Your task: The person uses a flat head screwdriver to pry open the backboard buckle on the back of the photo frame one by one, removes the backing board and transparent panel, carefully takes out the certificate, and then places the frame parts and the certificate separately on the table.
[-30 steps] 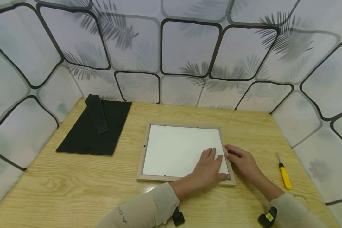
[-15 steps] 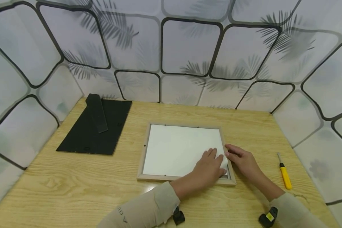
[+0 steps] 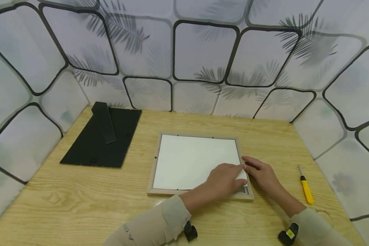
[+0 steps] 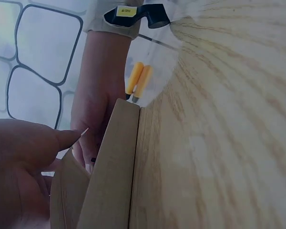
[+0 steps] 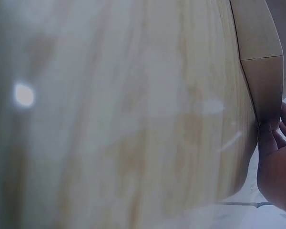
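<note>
A light wooden picture frame lies flat in the middle of the table with a white sheet inside it. My left hand pinches the sheet's near right corner, which curls up off the frame. My right hand rests its fingertips on the frame's right rail beside that corner. In the left wrist view the frame rail runs up the middle, my left hand is beside it and my right hand behind it. The right wrist view shows the frame corner and my right hand's fingers against it.
A black backing board with its stand lies at the far left of the wooden table. To the right of my right hand lies a yellow-handled screwdriver. Patterned walls close the table in on three sides.
My left hand went from lying flat on the sheet to pinching its near right corner, which has lifted and curled. My right hand has stayed on the frame's right rail.
</note>
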{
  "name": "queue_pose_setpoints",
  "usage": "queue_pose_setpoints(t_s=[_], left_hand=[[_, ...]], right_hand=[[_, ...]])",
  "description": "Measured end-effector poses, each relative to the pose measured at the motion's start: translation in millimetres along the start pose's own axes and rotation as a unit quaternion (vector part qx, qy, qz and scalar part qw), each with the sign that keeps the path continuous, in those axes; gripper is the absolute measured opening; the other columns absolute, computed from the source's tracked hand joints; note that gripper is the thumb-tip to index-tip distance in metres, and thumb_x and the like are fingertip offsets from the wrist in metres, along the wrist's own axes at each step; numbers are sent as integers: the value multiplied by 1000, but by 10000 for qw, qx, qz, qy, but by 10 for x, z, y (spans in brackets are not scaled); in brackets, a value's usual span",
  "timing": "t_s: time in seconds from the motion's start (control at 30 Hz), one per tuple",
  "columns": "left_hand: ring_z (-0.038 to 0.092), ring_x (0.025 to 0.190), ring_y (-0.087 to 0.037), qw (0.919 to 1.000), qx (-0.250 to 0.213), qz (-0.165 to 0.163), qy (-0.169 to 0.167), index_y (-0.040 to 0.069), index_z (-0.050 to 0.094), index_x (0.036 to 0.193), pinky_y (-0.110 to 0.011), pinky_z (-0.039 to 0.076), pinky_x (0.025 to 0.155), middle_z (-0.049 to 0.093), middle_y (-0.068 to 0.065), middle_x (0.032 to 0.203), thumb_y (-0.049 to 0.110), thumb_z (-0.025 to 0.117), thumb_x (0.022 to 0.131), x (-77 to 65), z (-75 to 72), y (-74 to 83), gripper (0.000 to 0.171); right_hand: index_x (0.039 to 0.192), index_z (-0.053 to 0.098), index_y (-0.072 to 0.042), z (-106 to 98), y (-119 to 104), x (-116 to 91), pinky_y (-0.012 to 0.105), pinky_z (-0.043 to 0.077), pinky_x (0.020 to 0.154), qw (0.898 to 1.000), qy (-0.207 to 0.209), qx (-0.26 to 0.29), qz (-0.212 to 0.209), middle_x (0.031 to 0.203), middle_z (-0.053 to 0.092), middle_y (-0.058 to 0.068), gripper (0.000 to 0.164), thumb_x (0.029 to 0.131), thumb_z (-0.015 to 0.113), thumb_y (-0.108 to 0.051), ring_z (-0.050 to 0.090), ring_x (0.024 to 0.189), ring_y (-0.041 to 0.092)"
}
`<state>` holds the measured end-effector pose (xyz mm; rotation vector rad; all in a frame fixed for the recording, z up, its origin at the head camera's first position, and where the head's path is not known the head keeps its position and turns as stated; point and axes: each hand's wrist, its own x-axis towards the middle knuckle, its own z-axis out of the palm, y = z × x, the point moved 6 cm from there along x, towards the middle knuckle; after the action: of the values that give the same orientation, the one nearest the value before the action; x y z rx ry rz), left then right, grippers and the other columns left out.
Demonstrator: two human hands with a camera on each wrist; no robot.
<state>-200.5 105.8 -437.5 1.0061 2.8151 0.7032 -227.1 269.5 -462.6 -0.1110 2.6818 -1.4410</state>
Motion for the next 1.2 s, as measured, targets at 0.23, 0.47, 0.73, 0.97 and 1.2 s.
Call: queue_pose_setpoints(t_s=[0.23, 0.47, 0.73, 0.97, 1.2], left_hand=[[54, 133, -6, 9988, -364, 322, 74, 23, 43, 154, -25, 49, 104, 56, 9, 146, 39, 52, 106, 15, -75, 25, 52], [45, 142, -11, 9940, -65, 1069, 217, 21, 58, 143, -25, 40, 113, 53, 0, 150, 28, 46, 109, 5, -144, 94, 37], [56, 125, -4, 9941, -698, 764, -317, 18, 62, 123, -17, 46, 102, 61, 8, 132, 41, 51, 106, 60, -51, 66, 31], [39, 144, -5, 9903, -800, 884, -719, 14, 51, 145, -20, 36, 114, 49, 4, 152, 19, 43, 107, 16, -37, 24, 38], [49, 137, -5, 9901, -725, 1017, -640, 23, 35, 158, -20, 43, 109, 51, 4, 152, 16, 37, 111, -44, -187, 26, 48]], right_hand=[[146, 54, -5, -8, -4, -9, 1, 39, 91, 10000, -17, -17, -32, 150, 51, 16, 46, 104, 59, -24, 49, 136, 17], [147, 53, -7, 2, -17, -12, 3, 42, 89, 10000, -40, -59, -37, 150, 51, 16, 50, 103, 59, -30, 49, 136, 31], [148, 52, -9, 4, -1, -23, 4, 43, 90, 9999, -90, -92, 0, 149, 53, 15, 49, 104, 57, -32, 51, 134, 24], [146, 53, -6, 0, -4, -15, 4, 43, 90, 9999, -37, 83, -60, 150, 51, 17, 49, 103, 59, -29, 48, 116, -15], [146, 53, -6, -1, -8, -19, 1, 39, 92, 9998, -45, -156, -124, 151, 50, 17, 52, 102, 60, -32, 50, 136, 18]])
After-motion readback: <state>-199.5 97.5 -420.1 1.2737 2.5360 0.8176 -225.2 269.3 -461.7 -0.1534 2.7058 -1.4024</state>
